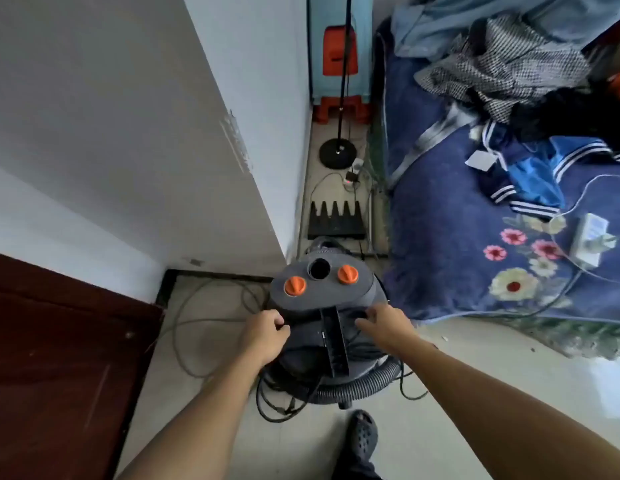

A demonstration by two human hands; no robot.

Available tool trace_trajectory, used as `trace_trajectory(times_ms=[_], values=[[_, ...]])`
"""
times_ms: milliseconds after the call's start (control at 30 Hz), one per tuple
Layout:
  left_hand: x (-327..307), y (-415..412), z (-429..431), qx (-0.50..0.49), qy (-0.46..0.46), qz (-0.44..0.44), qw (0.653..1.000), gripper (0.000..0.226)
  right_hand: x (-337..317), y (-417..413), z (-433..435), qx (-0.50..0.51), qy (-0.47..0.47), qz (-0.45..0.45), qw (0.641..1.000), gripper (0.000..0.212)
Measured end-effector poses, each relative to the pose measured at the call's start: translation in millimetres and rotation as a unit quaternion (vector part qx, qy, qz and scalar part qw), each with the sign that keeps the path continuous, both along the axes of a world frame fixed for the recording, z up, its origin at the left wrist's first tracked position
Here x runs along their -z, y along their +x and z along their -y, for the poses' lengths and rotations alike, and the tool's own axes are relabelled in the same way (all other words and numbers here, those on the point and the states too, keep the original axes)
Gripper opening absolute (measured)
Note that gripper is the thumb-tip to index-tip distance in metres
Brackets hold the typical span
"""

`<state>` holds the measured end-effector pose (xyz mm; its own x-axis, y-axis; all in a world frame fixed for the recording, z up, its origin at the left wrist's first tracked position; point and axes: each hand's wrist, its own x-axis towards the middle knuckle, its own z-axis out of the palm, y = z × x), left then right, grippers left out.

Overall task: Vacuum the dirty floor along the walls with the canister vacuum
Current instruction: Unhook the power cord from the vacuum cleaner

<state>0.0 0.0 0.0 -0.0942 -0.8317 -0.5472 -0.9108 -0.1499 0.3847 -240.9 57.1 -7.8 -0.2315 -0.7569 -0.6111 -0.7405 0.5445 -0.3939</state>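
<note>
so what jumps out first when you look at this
The grey canister vacuum with two orange knobs stands in the middle, by the wall corner. The left hand and right hand grip its top on either side. To the right, a blue flowered bed cover is piled with clothes.

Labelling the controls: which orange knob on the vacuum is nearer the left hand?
The knob left of the black opening, just above the left hand; the other knob sits right of it.
</note>
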Motion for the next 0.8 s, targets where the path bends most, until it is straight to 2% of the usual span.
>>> trace_trajectory(times_ms=[33,100,233,333,433,567,667,800], values=[[14.5,-1.3,5.2,-0.018,-0.004,-0.016,1.0,0.01,14.4,3.8,3.9,0.013,-0.007,0.012,1.0,0.032],[37.2,-5.6,18.6,-0.054,-0.012,-0.024,0.998,0.025,40.7,13.5,8.9,0.039,-0.029,0.035,0.998,0.039],[68.0,-13.8,47.5,-0.087,-0.046,-0.009,0.995,0.048,79.5,47.0,9.2,0.135,-0.057,0.121,0.982,0.052],[94.4,-16.1,60.0,-0.081,-0.041,-0.044,0.995,0.055,100.5,66.9,4.2,0.215,-0.086,0.144,0.962,0.051],[119.0,-13.0,54.6,-0.055,-0.045,-0.093,0.993,0.058,113.4,80.9,-2.0,0.243,-0.111,0.115,0.957,0.051],[137.6,-6.7,51.0,-0.055,-0.076,-0.156,0.983,0.058,120.6,92.5,-2.1,0.254,-0.122,0.041,0.959,0.072],[143.2,-2.1,47.6,-0.047,-0.082,-0.171,0.981,0.059,124.6,97.6,-6.6,0.29,-0.137,0.038,0.946,0.082],[148.0,7.2,26.8,-0.006,-0.095,-0.164,0.982,0.063,121.1,104.6,-30.4,0.312,-0.152,0.014,0.938,0.079]])
